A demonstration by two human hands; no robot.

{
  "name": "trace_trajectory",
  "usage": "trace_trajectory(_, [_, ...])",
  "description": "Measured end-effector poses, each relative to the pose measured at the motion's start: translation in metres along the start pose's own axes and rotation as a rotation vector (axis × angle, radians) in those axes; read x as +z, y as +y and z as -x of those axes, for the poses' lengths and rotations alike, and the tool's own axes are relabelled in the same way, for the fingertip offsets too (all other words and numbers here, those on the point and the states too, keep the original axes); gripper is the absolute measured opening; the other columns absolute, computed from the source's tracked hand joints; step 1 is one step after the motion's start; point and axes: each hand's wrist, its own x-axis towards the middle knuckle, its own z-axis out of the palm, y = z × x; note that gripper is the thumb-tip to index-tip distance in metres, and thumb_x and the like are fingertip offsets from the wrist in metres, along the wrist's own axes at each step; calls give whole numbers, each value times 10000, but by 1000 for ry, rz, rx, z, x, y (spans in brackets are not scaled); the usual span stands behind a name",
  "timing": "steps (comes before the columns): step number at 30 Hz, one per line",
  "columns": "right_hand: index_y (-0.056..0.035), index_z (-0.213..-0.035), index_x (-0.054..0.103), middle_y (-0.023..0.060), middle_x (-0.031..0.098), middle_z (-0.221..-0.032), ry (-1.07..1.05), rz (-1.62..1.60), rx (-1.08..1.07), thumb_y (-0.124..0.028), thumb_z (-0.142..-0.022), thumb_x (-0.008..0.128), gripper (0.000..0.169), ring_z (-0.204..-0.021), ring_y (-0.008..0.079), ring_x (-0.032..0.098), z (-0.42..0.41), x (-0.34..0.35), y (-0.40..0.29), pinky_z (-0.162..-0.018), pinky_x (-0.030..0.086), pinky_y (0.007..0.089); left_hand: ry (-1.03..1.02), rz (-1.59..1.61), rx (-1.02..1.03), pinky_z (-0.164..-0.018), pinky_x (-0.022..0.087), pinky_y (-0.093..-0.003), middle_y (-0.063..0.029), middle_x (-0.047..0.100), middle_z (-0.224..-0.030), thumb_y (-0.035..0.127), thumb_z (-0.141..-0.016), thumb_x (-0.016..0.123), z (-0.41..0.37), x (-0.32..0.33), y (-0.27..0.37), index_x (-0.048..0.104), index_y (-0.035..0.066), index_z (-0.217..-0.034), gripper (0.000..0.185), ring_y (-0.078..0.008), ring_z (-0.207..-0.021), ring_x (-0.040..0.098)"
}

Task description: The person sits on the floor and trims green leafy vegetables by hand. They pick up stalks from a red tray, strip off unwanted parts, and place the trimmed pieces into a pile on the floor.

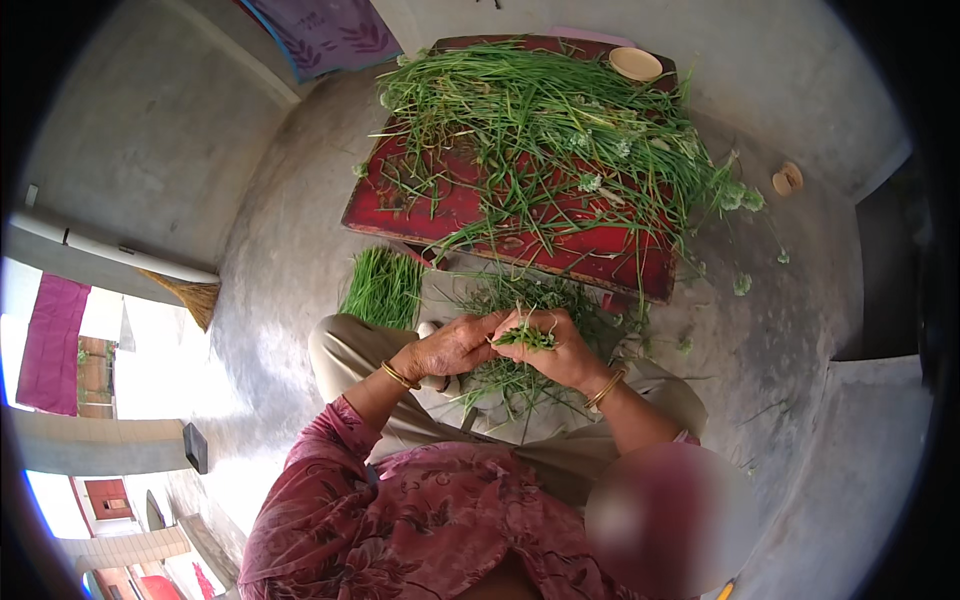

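My right hand [559, 351] is closed around a small bunch of green stalks [529, 337], their cut ends towards me. My left hand [456, 346] touches the right one at the bunch, fingertips together; whether it grips a stalk is hidden. Beyond them a big heap of long green stalks with white flower heads, which look like garlic chives [517, 105], covers much of a low red table [420, 202]. Below my hands lies a pile of loose leaves and stalks [517, 390] on the floor. A neat bundle of green stalks [382, 289] lies on the floor left of it.
A shallow beige bowl [635, 64] rests at the table's far right corner. A round tan object [787, 179] is on the floor to the right, near fallen flower heads [742, 283]. A straw broom [187, 296] and a dark tray-like object [195, 448] are at the left.
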Motion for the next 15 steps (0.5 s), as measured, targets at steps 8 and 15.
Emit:
trace_trajectory(8, [25, -830, 639, 79, 633, -686, 60, -354, 265, -90, -797, 685, 128, -560, 92, 566, -1, -20, -24, -518, 461, 224, -109, -228, -318, -651, 494, -349, -151, 578, -737, -27, -784, 505, 63, 4, -105, 578, -12, -944, 176, -284, -746, 608])
trace_trajectory(15, [27, -822, 641, 61, 631, -695, -312, -273, 352, -111, -772, 709, 162, -585, 101, 572, 0, -21, -20, -523, 463, 236, 98, -692, -494, -685, 498, -388, -172, 617, -940, 74, -804, 558, 76, -23, -135, 599, 10, -985, 197, -319, -803, 614])
